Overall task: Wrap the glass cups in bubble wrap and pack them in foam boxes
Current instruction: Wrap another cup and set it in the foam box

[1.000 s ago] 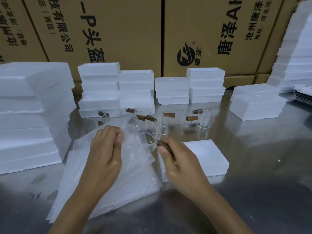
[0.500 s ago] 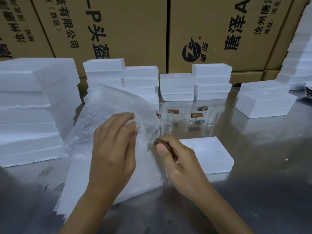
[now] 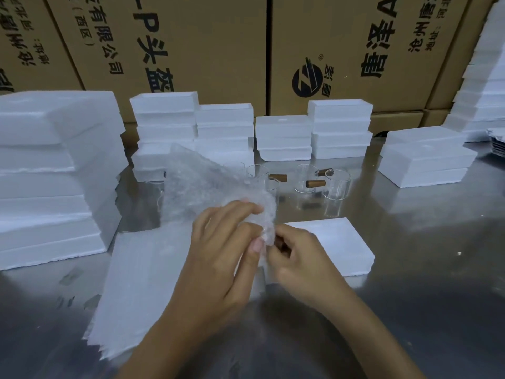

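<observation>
Carefully we fold the clear, limp bubble-wrap sheet [image 3: 207, 187] round the fragile glass cup; left hand [image 3: 221, 250] pinches wrap, right hand [image 3: 297, 258] grips its brown wooden handle [image 3: 280, 244] before the white foam slab [image 3: 336, 242].

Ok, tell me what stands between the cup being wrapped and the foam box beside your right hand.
Nothing visible. The right hand holds the cup's brown handle directly over the foam box; only the bubble wrap the left hand folds on lies around the cup.

The bubble wrap sheet [image 3: 207, 187] and the left hand [image 3: 218, 253] hide the glass cup being wrapped; only a bit of its brown handle [image 3: 280, 243] shows in the right hand [image 3: 297, 258]. The sheet also blurs cups behind it. The right foam stack [image 3: 486, 86] runs off the picture's edge.
</observation>
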